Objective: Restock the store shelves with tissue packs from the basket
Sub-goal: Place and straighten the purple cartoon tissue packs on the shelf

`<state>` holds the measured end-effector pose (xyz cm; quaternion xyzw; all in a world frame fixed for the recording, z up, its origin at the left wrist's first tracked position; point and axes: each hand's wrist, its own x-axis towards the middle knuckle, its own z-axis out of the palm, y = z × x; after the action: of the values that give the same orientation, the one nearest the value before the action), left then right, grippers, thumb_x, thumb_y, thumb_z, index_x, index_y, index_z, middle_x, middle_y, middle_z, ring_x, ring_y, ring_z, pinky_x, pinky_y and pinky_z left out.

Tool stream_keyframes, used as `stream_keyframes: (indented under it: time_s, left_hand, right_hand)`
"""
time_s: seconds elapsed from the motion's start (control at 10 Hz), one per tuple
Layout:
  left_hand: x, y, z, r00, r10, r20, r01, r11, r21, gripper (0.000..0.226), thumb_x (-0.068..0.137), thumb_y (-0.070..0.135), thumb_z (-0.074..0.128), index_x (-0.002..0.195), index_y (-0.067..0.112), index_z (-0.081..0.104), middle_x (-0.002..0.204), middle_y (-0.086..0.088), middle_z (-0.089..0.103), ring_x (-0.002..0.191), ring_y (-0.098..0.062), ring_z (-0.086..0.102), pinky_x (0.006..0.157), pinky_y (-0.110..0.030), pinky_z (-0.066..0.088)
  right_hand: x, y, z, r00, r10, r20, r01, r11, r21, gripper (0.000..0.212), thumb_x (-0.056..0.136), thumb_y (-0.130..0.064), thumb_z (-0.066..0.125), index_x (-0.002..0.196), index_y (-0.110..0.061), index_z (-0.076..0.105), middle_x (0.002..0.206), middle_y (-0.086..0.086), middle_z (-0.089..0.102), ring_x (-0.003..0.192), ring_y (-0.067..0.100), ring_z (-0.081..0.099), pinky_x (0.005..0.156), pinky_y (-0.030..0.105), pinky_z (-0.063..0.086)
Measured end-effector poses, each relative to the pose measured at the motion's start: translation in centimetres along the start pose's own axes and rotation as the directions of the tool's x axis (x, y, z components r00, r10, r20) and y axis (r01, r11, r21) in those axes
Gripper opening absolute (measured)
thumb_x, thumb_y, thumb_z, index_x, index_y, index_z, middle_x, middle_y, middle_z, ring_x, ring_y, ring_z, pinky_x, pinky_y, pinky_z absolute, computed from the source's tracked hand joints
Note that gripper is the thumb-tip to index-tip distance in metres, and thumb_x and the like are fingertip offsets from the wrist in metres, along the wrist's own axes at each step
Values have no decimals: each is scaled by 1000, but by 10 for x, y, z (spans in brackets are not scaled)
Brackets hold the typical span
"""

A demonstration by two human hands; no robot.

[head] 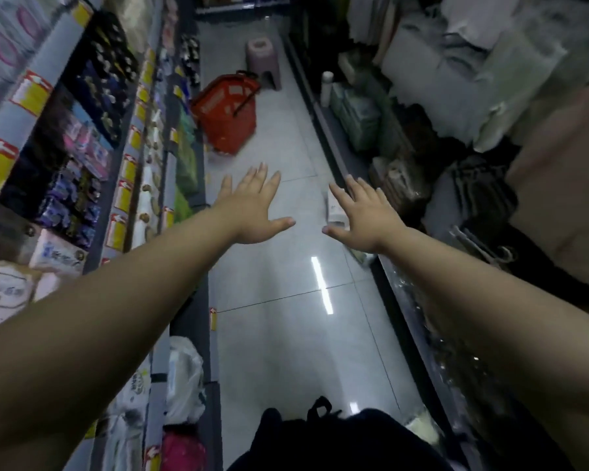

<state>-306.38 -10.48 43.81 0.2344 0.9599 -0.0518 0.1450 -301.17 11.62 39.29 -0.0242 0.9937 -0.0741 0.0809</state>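
Red plastic shopping basket (227, 113), black handle across its top: stands on the grey tiled floor (286, 334) far down the aisle, just beside the foot of the left shelving unit (58, 52). Its contents cannot be read; the picture is blurred there.

Pink-and-white tissue packs (57, 253): on a lower shelf of that unit, close to the left forearm.

Left hand (252, 212): stretched forward over the floor, palm down, grip spread, fingers straight, holding nothing. Right hand (364, 219): same posture, grip spread, nothing in it. Both hands are well apart from the basket, with only bare floor between.

Around:
- Pinkish plastic stool (264, 59) stands just behind the basket, in the middle of the aisle.
- Yellow-and-red price tags (31, 93) run along the left shelf edges; dark and purple packets fill the rows above the tissue packs.
- White plastic bags (184, 375) bulge from the lowest left shelf towards the aisle.
- Small white box (335, 209) is by the base of the right-hand shelving, partly hidden behind the right hand's fingers.
- Pale green wrapped packs (357, 117) and a white upright bottle (327, 88) line the right side, with stacked bags and bundles behind them.
- Dark fabric (337, 443) fills the bottom edge.
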Motion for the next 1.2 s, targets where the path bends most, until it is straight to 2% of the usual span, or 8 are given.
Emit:
stream_keyframes:
  time_s: [0.3,0.5,0.7,0.9,1.1,1.2]
  left_hand:
    - [-44,184,23,950,300,91,-308,945,106,90,93,69,32,155,22,-13,162,-4,-21,150,-20,-16,118,-51,-9]
    - [-99,328,71,841,507,190,-534,834,136,90,92,69,33,155,24,-14,162,-4,-22,150,-19,-17,118,-50,-9]
    - [-150,441,117,691,661,294,-719,673,177,91,92,69,34,155,24,-13,161,-3,-23,149,-19,-18,118,-50,-10]
    - [-190,515,158,508,766,395,-861,463,209,91,92,69,35,155,24,-12,162,-3,-21,150,-19,-17,118,-49,-10]
    - [-209,567,208,309,800,515,-950,238,201,92,91,69,37,156,24,-11,162,-5,-19,150,-19,-16,118,-50,-9]
    - [-209,584,247,250,786,566,-966,166,196,92,91,69,37,155,24,-11,163,-5,-19,150,-19,-16,118,-50,-9]
  right_hand:
    - [-194,100,41,946,322,43,-325,940,104,90,91,-67,43,157,-28,-2,164,10,-8,151,28,-4,121,47,2]
    - [-350,160,86,847,524,90,-532,833,152,90,90,-67,44,157,-27,-3,164,11,-7,151,28,-4,121,47,2]
    - [-492,182,134,691,702,171,-721,655,226,90,91,-67,43,157,-26,-2,164,11,-7,151,28,-4,121,47,3]
    - [-591,167,177,480,845,237,-864,409,293,89,91,-64,44,157,-26,-1,164,11,-5,151,28,-3,121,46,3]
    - [-649,134,231,256,917,305,-923,139,358,88,91,-63,46,157,-26,0,164,9,-3,151,27,-3,121,46,2]
    - [-663,122,268,175,911,373,-931,30,365,87,92,-63,44,157,-26,-2,164,8,-5,151,27,-4,121,46,2]
